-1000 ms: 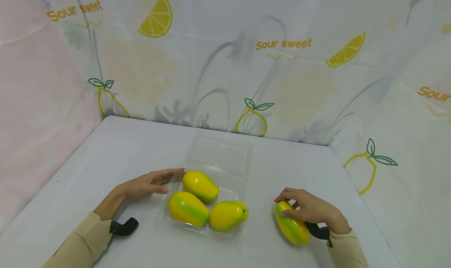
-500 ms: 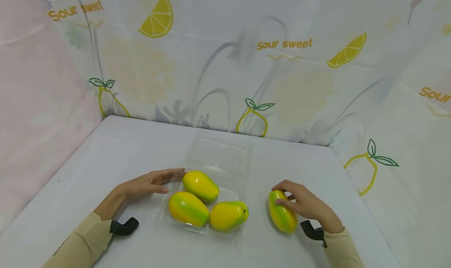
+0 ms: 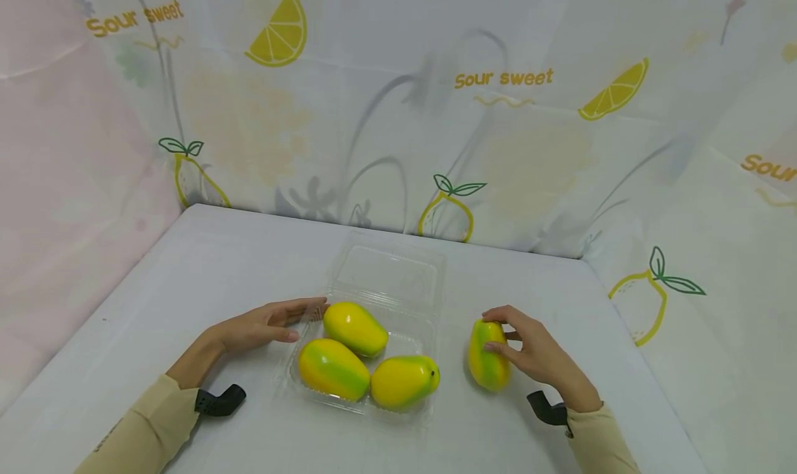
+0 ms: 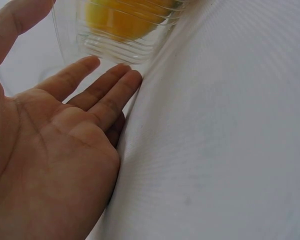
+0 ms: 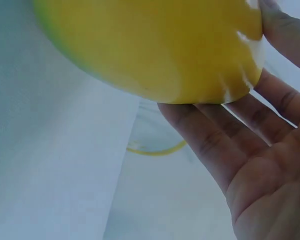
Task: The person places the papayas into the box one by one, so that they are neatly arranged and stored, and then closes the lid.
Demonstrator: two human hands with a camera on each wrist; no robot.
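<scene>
My right hand (image 3: 540, 353) grips a glossy yellow papaya with a green stripe (image 3: 483, 363), right of the clear plastic clamshell box (image 3: 355, 406). In the right wrist view, the thumb and fingertips hold one end of this papaya (image 5: 155, 50). Whether it touches the table, I cannot tell. Inside the box's base lie three similar papayas: one at the back (image 3: 355, 329), one at front left (image 3: 333, 369) and one at front right (image 3: 403, 382). Fingers extended, my left hand (image 3: 252, 330) lies by the box's left side. The left wrist view has its fingertips close under the ribbed box wall (image 4: 120, 47).
The box's lid (image 3: 387, 273) lies folded back behind its base. A white table (image 3: 249, 252) carries everything, and a printed cloth (image 3: 373, 114) rises along its back edge. Black curved wrist mounts (image 3: 221, 400) stick out from both sleeves.
My right hand has moved the papaya left and toward the back, closer to the box, and turned it more lengthwise. The left hand, the box and its three papayas have stayed put.
</scene>
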